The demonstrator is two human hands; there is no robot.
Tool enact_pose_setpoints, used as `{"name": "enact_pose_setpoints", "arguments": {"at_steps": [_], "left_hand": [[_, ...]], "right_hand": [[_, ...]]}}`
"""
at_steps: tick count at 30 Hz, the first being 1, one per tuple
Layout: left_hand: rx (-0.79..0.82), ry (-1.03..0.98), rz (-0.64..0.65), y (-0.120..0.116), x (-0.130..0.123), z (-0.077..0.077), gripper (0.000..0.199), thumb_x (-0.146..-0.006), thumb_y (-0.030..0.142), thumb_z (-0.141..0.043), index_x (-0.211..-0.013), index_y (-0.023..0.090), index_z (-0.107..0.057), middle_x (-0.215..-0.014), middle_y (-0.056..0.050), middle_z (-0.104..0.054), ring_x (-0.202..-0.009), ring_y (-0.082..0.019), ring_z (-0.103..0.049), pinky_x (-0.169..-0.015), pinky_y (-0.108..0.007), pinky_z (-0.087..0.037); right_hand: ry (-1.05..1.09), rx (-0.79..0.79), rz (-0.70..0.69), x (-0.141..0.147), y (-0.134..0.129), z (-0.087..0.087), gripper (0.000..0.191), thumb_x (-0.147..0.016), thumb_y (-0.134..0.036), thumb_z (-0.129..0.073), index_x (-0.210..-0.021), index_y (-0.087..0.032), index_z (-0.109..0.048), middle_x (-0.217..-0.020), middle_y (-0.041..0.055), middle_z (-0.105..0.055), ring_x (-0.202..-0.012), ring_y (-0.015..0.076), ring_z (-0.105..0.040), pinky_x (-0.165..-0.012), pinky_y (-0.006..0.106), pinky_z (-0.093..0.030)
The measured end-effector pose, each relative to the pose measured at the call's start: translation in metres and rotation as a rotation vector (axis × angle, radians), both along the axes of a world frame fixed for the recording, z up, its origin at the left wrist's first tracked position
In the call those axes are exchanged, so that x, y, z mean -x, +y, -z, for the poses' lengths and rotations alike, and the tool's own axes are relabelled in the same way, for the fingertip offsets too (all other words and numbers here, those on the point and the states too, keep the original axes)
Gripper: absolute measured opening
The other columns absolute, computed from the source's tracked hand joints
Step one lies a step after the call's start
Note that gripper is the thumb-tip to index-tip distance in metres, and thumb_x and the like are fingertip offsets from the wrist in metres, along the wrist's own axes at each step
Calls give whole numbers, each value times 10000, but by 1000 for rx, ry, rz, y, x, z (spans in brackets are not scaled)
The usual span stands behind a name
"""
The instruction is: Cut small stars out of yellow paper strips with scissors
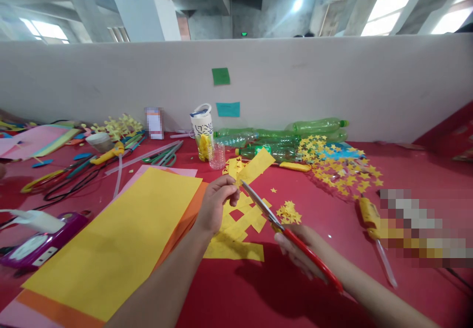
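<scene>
Between its thumb and fingers my left hand (pixel 218 202) pinches a yellow paper strip (pixel 258 164), which slants up to the right. My right hand (pixel 301 249) grips red-handled scissors (pixel 306 251). Their blade tips point up and left, close to the lower end of the strip. Below the hands, several cut yellow paper pieces (pixel 236 249) lie overlapping on the red tabletop (pixel 221 288). A small heap of yellow paper stars (pixel 289 213) sits just beyond the scissors, and one single star (pixel 273 190) lies apart from it.
Large yellow sheets (pixel 129 234) over orange ones lie left, beside a purple power strip (pixel 48 244). Green plastic bottles (pixel 277 146), a white cup (pixel 202 126) and many stars (pixel 340 170) stand or lie along the back. Glue guns rest left (pixel 111 153) and right (pixel 369 217).
</scene>
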State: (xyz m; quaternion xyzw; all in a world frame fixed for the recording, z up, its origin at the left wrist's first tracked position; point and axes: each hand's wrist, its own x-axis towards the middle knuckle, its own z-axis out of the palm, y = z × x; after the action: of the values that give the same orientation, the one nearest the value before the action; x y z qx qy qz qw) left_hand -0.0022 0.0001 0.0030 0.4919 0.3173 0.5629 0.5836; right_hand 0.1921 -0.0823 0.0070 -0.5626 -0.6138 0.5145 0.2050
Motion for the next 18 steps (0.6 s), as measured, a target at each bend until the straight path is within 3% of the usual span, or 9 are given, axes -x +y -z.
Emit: {"name": "enact_pose_setpoints", "arguments": {"at_steps": [11, 18], "left_hand": [[-23, 21, -23, 1, 3, -3, 105, -719, 130, -471, -631, 154, -523, -500, 27, -461, -477, -80, -401, -455, -207, -302], [-10, 19, -38, 0, 2, -4, 115, -737, 176, -490, -631, 152, -530, -524, 21, -484, -488, -79, -415, -455, -204, -310]], "right_hand": [[-67, -17, 12, 4, 2, 3, 454, -750, -605, -453, -578, -190, -387, -393, -86, -335, -277, 54, -380, -274, 147, -300], [-52, -1, 31, 6, -1, 2, 441, -760, -584, -467, -581, -190, -379, -384, -98, -306, -272, 39, -346, -278, 137, -283]]}}
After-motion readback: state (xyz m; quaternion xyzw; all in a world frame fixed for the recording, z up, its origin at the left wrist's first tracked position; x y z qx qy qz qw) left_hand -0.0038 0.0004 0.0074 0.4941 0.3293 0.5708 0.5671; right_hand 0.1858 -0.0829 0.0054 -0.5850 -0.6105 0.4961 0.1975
